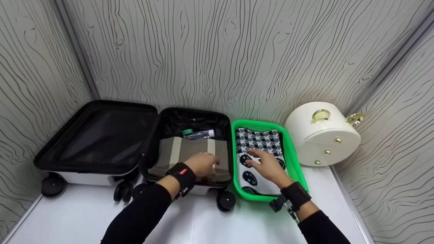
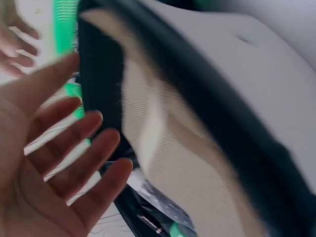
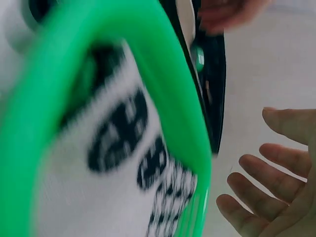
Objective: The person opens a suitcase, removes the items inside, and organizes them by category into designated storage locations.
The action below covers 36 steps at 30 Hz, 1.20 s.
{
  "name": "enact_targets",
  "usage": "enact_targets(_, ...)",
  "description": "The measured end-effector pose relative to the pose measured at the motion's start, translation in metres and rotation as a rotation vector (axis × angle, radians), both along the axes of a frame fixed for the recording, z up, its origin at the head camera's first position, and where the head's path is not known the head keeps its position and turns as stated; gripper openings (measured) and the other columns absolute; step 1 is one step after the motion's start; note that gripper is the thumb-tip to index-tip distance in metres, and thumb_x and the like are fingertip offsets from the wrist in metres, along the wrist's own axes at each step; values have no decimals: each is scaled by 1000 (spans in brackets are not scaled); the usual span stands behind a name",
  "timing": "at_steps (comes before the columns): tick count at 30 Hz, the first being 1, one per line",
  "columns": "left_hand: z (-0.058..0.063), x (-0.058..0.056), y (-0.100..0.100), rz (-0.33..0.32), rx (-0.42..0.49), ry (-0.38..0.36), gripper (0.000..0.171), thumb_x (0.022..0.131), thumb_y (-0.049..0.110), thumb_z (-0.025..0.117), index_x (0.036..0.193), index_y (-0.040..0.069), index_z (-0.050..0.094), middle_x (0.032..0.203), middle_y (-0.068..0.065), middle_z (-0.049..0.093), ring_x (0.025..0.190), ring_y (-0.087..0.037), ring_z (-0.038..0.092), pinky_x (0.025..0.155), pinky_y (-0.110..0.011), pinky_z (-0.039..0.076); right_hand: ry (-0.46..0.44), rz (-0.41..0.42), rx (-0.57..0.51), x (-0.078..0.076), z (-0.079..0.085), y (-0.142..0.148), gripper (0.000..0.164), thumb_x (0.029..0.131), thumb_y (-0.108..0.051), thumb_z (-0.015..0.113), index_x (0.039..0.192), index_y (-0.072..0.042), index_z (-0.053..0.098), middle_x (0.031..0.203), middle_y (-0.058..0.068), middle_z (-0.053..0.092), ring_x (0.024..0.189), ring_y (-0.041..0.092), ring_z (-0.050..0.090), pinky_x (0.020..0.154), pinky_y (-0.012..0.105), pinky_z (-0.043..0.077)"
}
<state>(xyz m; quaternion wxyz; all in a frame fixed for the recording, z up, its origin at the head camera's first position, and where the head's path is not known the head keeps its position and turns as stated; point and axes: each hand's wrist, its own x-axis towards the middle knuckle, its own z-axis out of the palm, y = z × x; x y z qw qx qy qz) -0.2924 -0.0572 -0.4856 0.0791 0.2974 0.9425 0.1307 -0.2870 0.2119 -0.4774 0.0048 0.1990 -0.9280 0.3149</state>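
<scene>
Left forearm (image 1: 168, 186): slants forward and inward, your black left sleeve (image 1: 139, 213) ending short of the wrist.
Left hand (image 1: 203, 164): back turned up toward you, fingers relaxed and slightly bent.
Right forearm (image 1: 308, 209): slants forward and to your left, the right sleeve (image 1: 322, 227) also black.
Right hand (image 1: 268, 166): thumb apart from your loosely spread fingers.
Both hands: you have them apart, roughly level.

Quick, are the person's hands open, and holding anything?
Left hand: open, holding nothing, over the brown-and-cream cloth in the suitcase.
Right hand: open, holding nothing, over the green basket.
</scene>
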Motion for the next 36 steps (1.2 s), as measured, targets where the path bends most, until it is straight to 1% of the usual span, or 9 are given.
enact_targets(5, -10, 0, -6, -49, -23, -49, 45, 82, 36, 79, 117, 10, 70, 103, -2, 70, 96, -23, 66, 84, -39, 53, 49, 61, 72, 27, -11, -25, 46, 95, -28, 66, 133, -3, 58, 127, 14, 62, 99, 29, 65, 89, 47, 50)
enact_targets(9, -16, -3, -9, -98, -62, -35, 35, 85, 34, 76, 111, 12, 72, 97, 2, 70, 91, -21, 66, 80, -36, 54, 74, 67, 142, 39, -24, -37, 59, 93, -38, 67, 135, 1, 55, 132, 19, 58, 111, 35, 61, 96, 48, 47)
enact_targets(12, -23, -5, -11, -133, -153, 34, 24, 85, 31, 74, 103, 16, 74, 95, 2, 67, 88, -21, 65, 78, -35, 54, 104, 66, 197, 43, -35, -43, 68, 89, -44, 68, 136, 4, 53, 135, 22, 55, 125, 37, 52, 102, 48, 43)
enact_targets(17, -33, -7, -11, -201, -333, 183, 23, 82, 24, 77, 104, 18, 71, 96, 0, 60, 82, -22, 64, 72, -35, 54, 153, 63, 254, 45, -48, -46, 69, 88, -45, 69, 135, 3, 54, 133, 21, 57, 121, 35, 55, 99, 46, 46)
enact_targets(20, -33, -9, -9, -230, -381, 265, 22, 80, 22, 78, 100, 17, 71, 95, 0, 63, 79, -22, 65, 69, -35, 55, 207, 71, 260, 45, -52, -45, 65, 88, -42, 70, 133, 3, 56, 129, 21, 59, 117, 35, 58, 95, 45, 49)
enact_targets(23, -28, -11, -11, -221, -338, 285, 13, 81, 20, 77, 93, 16, 72, 91, 0, 68, 79, -23, 66, 69, -36, 56, 253, 80, 262, 45, -54, -46, 62, 89, -41, 70, 131, 3, 57, 126, 21, 61, 114, 35, 60, 92, 45, 50)
enact_targets(26, -18, -14, -17, -177, -227, 236, 6, 84, 16, 71, 89, 13, 70, 86, -4, 70, 79, -25, 67, 71, -39, 55, 243, 78, 261, 44, -53, -47, 62, 89, -41, 70, 132, 2, 57, 126, 19, 62, 113, 34, 61, 92, 44, 50)
enact_targets(29, -4, -15, -27, -127, -124, 184, 3, 87, 12, 67, 87, 11, 64, 82, -6, 67, 79, -27, 66, 71, -42, 54, 199, 65, 248, 44, -50, -47, 64, 89, -44, 69, 133, 1, 56, 127, 18, 62, 114, 34, 60, 93, 45, 50)
enact_targets(36, 23, -17, -56, -115, 86, 222, 16, 90, 12, 66, 81, 13, 53, 69, 4, 48, 64, -16, 52, 59, -35, 44, 46, -24, 109, 33, -35, -48, 78, 86, -52, 68, 146, -7, 44, 141, 17, 51, 124, 35, 52, 101, 50, 43)
